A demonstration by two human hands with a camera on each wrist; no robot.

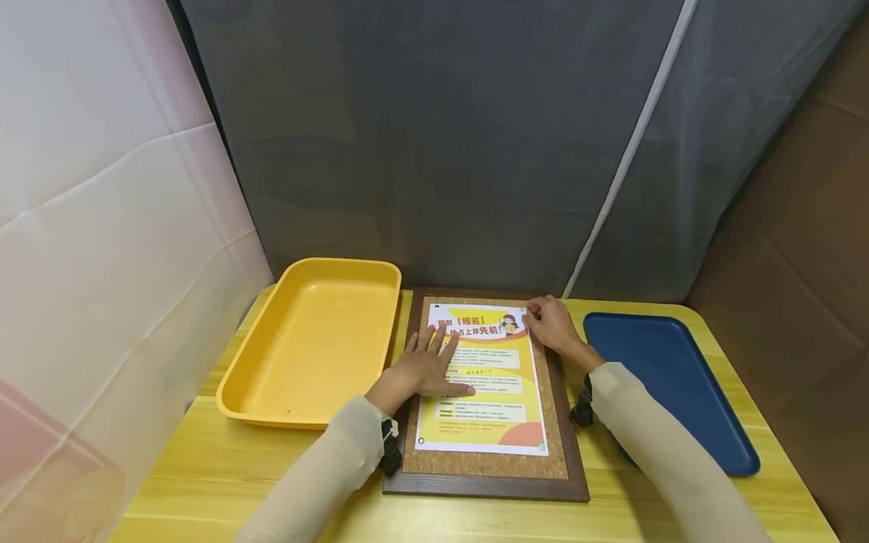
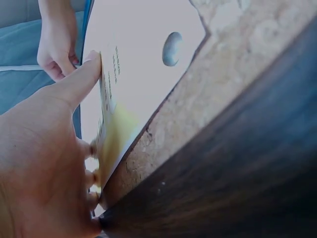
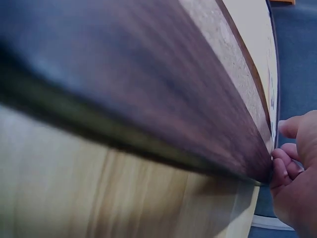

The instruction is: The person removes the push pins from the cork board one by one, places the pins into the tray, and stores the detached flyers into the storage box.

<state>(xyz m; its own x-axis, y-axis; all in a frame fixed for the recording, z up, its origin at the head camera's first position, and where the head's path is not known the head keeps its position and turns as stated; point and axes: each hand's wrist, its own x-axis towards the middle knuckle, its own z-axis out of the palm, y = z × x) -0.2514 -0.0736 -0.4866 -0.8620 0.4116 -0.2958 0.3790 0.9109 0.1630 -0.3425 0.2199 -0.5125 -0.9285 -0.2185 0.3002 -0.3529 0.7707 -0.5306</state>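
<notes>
A yellow-and-white printed poster (image 1: 485, 415) lies on a cork board (image 1: 489, 466) with a dark brown wooden frame (image 1: 485, 486). My left hand (image 1: 428, 367) rests flat on the poster's left half, fingers spread. At the top right corner my right hand (image 1: 551, 324) has curled fingers, thumb and forefinger around a small pinkish thumbtack (image 1: 523, 311), partly hidden. Other thumbtacks sit at the remaining corners: a dark one (image 1: 437, 307) top left, another (image 1: 421, 441) bottom left, a teal one (image 1: 542, 447) bottom right. The left wrist view shows a round-headed tack (image 2: 172, 49) close up.
A deep yellow tray (image 1: 312, 354) stands left of the board, with tiny dark specks inside. To the right lies a shallow navy tray (image 1: 668, 385). All rest on a wood-grain table (image 1: 197, 475). Grey cloth (image 1: 421, 151) hangs behind, with side panels left and right.
</notes>
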